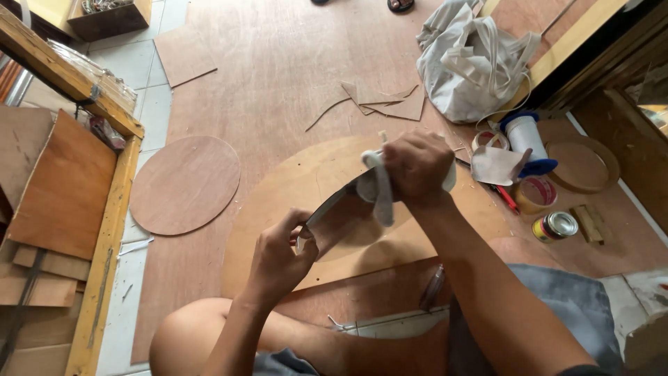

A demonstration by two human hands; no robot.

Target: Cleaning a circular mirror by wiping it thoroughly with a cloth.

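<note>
My left hand (280,256) pinches the near edge of a thin round plywood disc (341,226), held tilted above the floor. My right hand (416,167) is closed around a pale folded cloth (378,189) and presses it against the disc's far rim. Under both hands lies a large light plywood half-round sheet (278,202). My bare knee (182,335) shows at the bottom.
An oval plywood cutout (184,184) lies to the left, beside a yellow wooden frame (106,244) with stacked boards. A white cloth bag (473,59), a white bottle with blue cap (527,139), a tape roll (534,193), a small tin (554,225) and a wooden ring (583,164) sit to the right. Plywood scraps (390,103) lie beyond.
</note>
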